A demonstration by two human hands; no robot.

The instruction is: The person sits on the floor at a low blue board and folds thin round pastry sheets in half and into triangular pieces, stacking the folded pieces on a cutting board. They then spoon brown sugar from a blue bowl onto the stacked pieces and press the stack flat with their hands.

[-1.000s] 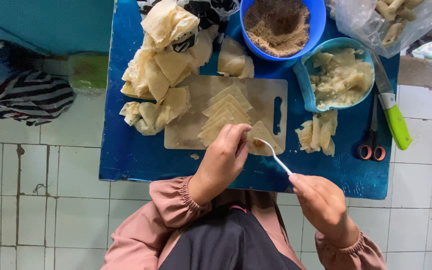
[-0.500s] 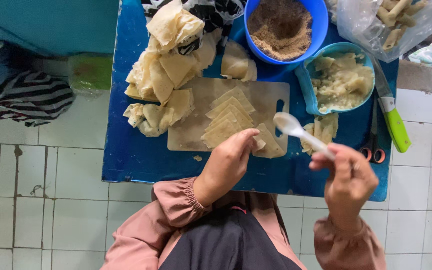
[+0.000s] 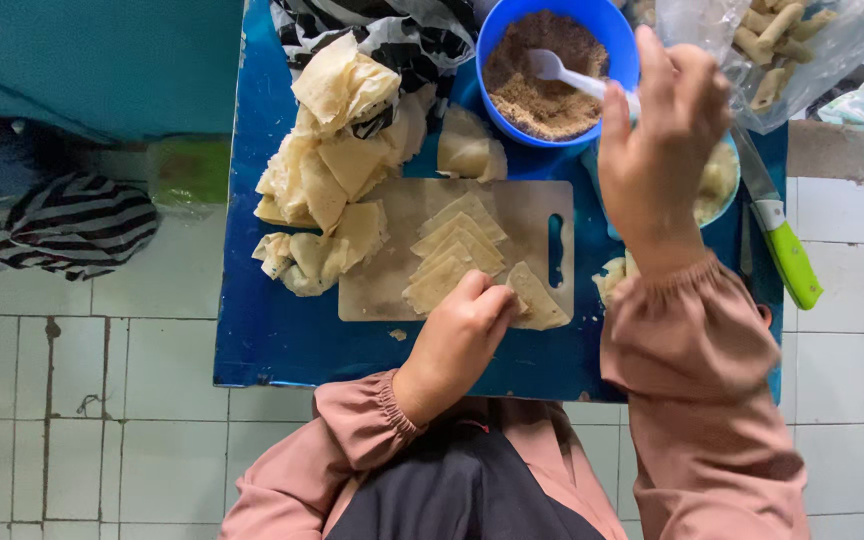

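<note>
My left hand (image 3: pixel 464 335) rests its fingertips on a triangular wrapper piece (image 3: pixel 536 300) at the near right corner of a pale cutting board (image 3: pixel 382 290). A fanned stack of wrapper triangles (image 3: pixel 457 245) lies in the middle of the board. My right hand (image 3: pixel 657 150) is raised over the table and holds a white plastic spoon (image 3: pixel 567 75), whose bowl is in the brown crumbly filling inside a blue bowl (image 3: pixel 542 70). My right arm hides most of a second light blue bowl (image 3: pixel 717 180).
The low blue table (image 3: pixel 282 340) also bears a heap of loose pale wrapper sheets (image 3: pixel 327 170), a green-handled knife (image 3: pixel 787 255) at the right, and a clear bag of rolled pieces (image 3: pixel 777 45). A striped cloth (image 3: pixel 62 225) lies on the white tiled floor at left.
My right hand has lifted the spoon from near the board and carried it up and away into the blue bowl of filling. My left hand stays on the triangular piece.
</note>
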